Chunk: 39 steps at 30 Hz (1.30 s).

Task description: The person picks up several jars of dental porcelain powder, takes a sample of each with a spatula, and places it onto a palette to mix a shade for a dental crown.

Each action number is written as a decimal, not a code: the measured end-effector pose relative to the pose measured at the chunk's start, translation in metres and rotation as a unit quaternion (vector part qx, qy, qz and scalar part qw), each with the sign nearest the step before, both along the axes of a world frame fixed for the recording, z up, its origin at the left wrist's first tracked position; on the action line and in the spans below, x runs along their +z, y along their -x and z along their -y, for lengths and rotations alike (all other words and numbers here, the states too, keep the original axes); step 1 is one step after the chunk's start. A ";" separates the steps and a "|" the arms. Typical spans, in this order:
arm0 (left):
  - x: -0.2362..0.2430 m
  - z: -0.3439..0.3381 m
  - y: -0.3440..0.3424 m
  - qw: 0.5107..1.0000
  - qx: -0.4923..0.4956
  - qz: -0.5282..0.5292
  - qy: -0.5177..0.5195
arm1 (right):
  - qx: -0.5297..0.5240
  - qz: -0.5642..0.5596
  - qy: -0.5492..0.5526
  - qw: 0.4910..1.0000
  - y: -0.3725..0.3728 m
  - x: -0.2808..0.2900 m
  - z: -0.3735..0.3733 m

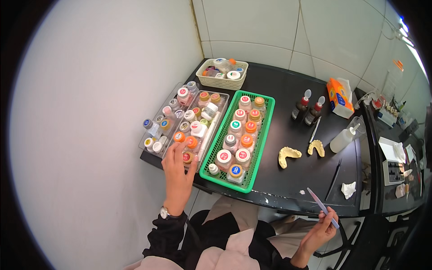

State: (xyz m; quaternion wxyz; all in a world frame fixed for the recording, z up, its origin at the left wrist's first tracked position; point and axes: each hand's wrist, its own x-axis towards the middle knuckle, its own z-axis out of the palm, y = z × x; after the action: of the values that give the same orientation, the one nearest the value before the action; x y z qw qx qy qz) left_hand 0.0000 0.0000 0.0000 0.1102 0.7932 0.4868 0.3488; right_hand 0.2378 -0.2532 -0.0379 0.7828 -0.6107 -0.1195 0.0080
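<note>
My left hand (177, 173) reaches into a clear tray (216, 108) of small jars, fingers apart and touching orange-capped jars (191, 143) near its front. My right hand (321, 229), off the front edge, grips a long pale lavender flat tool (317, 200), tip pointing up-left. Between them lies a green perforated basket (265, 126) holding several jars with coloured lids. To its right sit two cream dental casts (288, 154) (316, 146), a black slim tool (333, 180) and a crumpled white tissue (348, 190).
Another clear tray (157, 130) sits along the left wall. A cream basket (222, 82) is at the back. Two dropper bottles (300, 109), a tissue pack (339, 99) and a squeeze bottle (342, 140) stand right. A second dark desk (396, 202) adjoins, with chairs below.
</note>
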 end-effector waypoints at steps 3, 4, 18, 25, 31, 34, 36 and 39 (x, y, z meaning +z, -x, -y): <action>0.007 -0.001 0.005 1.000 -0.006 0.008 -0.016 | 0.001 -0.001 -0.008 1.000 0.000 -0.002 0.000; 0.012 -0.003 0.010 0.999 -0.007 0.005 -0.038 | -0.003 -0.001 -0.010 1.000 0.001 -0.002 -0.001; 0.005 -0.020 0.040 0.991 0.092 0.091 -0.046 | -0.007 0.027 -0.008 1.000 0.000 0.003 0.003; 0.035 -0.019 0.030 0.929 -0.077 0.345 -0.109 | -0.019 0.094 0.130 0.987 0.009 0.014 0.005; 0.041 0.058 -0.046 0.833 -0.230 0.502 0.035 | -0.022 0.085 0.112 0.990 0.009 0.017 0.002; 0.016 0.087 -0.084 0.735 -0.380 0.520 0.214 | -0.022 0.069 0.105 0.992 0.012 0.016 0.006; 0.002 0.090 -0.108 0.728 -0.434 0.450 0.281 | -0.008 0.065 0.107 0.992 0.009 0.010 0.015; -0.024 0.090 -0.136 0.722 -0.441 0.369 0.385 | -0.032 0.058 0.104 0.992 0.008 0.011 0.021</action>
State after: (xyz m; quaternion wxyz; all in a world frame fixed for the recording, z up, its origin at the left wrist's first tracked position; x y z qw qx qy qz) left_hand 0.1363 -0.0904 -0.0237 0.7182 0.6164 0.0956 0.3083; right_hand 0.2299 -0.2746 -0.0268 0.7066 -0.6917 -0.1438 -0.0398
